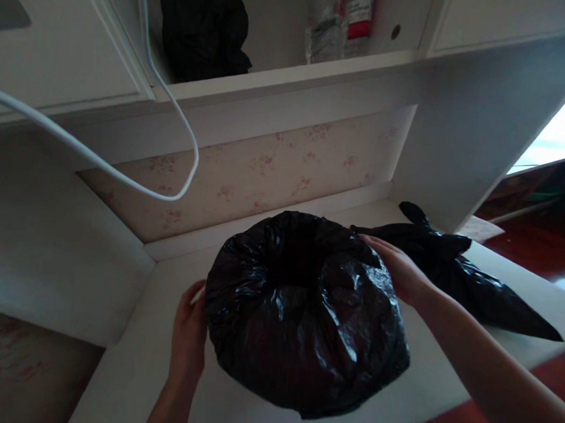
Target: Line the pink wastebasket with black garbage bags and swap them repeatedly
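Observation:
A black plastic bin bag [298, 337] puffs out in a wide round shape at the centre, with a dark hollow at its top. Whether a bin sits inside it cannot be seen. My left hand [188, 324] grips its left side, fingers partly hidden behind the plastic; a small white edge shows by the fingers. On the opposite side, my right hand [399, 268] holds the bag's upper right edge, with its fingertips mostly out of sight. A second black bag, knotted at the top [456, 272], lies on the white surface beyond my right hand.
The white desk-like surface [181, 267] runs beneath a shelf unit [285, 82]. A white cable [119, 176] hangs down in a loop at the left. On the shelf are a crumpled black bag [204, 32] and a clear plastic package [327, 29]. Reddish floor [531, 249] shows at right.

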Action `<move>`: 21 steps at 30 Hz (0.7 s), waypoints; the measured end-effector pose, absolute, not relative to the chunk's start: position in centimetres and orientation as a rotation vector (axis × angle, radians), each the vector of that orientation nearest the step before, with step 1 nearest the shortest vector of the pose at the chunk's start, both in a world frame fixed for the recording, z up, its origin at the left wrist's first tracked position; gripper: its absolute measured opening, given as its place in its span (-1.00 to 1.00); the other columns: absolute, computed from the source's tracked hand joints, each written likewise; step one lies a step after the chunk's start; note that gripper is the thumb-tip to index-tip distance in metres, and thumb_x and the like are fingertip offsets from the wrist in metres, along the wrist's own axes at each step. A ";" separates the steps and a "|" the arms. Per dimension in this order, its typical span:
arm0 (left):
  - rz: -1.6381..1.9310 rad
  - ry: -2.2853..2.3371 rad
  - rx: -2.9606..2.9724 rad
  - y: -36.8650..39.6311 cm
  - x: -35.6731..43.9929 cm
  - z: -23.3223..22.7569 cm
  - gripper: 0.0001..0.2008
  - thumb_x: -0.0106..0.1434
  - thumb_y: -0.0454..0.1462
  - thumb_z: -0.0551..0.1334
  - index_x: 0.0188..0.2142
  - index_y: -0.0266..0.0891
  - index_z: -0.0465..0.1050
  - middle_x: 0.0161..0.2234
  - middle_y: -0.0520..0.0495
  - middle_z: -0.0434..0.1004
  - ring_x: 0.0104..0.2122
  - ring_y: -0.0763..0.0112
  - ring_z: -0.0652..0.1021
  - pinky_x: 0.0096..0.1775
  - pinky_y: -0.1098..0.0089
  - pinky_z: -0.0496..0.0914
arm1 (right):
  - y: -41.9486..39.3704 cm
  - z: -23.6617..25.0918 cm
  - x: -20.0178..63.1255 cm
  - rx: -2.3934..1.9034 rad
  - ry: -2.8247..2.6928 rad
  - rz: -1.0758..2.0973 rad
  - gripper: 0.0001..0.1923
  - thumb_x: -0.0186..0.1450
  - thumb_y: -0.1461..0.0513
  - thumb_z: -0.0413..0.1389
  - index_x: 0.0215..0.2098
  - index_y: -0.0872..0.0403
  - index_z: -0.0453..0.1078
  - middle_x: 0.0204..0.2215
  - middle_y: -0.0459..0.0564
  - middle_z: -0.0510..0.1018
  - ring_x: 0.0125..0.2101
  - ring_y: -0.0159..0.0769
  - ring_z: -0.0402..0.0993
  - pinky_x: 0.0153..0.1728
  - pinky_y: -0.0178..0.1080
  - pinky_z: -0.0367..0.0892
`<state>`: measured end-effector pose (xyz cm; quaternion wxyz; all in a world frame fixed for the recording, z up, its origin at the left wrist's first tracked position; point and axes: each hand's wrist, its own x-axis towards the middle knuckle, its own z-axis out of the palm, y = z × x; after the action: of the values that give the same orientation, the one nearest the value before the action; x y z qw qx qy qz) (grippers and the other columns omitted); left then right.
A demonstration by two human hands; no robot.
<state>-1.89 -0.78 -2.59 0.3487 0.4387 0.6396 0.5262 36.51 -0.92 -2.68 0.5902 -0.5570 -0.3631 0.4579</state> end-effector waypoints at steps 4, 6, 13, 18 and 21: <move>1.633 1.563 1.914 -5.0 -2.7 1.4 -0.81 0.45 -0.17 0.18 -0.05 -0.10 0.54 0.00 -0.08 0.58 0.03 0.22 0.56 0.13 0.22 0.41 | -5.3 1.6 36.7 -1.232 -1.108 0.428 -0.65 0.40 -0.05 0.17 0.07 -0.12 0.51 0.06 -0.04 0.61 0.02 -0.17 0.54 0.05 -0.12 0.45; 1.402 1.205 2.582 -6.7 -1.8 4.1 -0.70 0.42 -0.27 0.22 0.11 -0.03 0.49 0.14 -0.05 0.52 0.13 0.26 0.52 0.21 0.26 0.35 | -7.7 4.8 35.1 -1.082 -1.647 0.215 -0.56 0.45 0.02 0.13 0.27 -0.17 0.39 0.20 -0.02 0.53 0.20 -0.10 0.45 0.23 -0.03 0.33; 0.173 0.891 2.829 -5.0 3.7 9.7 0.16 0.04 0.35 0.34 0.41 -0.34 0.19 0.38 -0.42 0.28 0.31 -0.17 0.39 0.26 -0.05 0.35 | -7.2 9.3 29.2 -1.005 -2.806 0.308 0.20 0.20 -0.31 0.22 0.51 0.22 0.00 0.45 0.40 0.08 0.46 0.25 0.00 0.45 0.30 -0.23; -0.167 0.764 2.574 -3.8 4.2 10.3 -0.12 -0.04 0.07 0.55 0.27 0.00 0.42 0.14 -0.07 0.62 0.05 -0.01 0.64 0.04 0.15 0.49 | -5.4 8.6 29.1 -1.046 -2.947 0.652 0.17 0.06 -0.25 0.33 0.44 0.20 0.20 0.34 0.36 0.36 0.29 0.26 0.35 0.32 0.17 0.21; -0.231 0.713 2.618 -3.9 4.0 10.4 -0.41 0.09 -0.07 0.50 0.14 0.16 0.53 0.01 0.03 0.70 -0.11 0.06 0.69 -0.20 0.25 0.49 | -5.3 9.6 28.6 -1.190 -3.103 0.741 -0.12 0.09 -0.17 0.34 0.26 0.08 0.46 0.05 0.24 0.65 -0.01 0.20 0.63 -0.05 0.05 0.48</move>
<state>3.96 -3.92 10.36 0.2074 0.9405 0.2562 -0.0828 28.59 -5.31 9.60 -0.1310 -0.3464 -0.9035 0.2156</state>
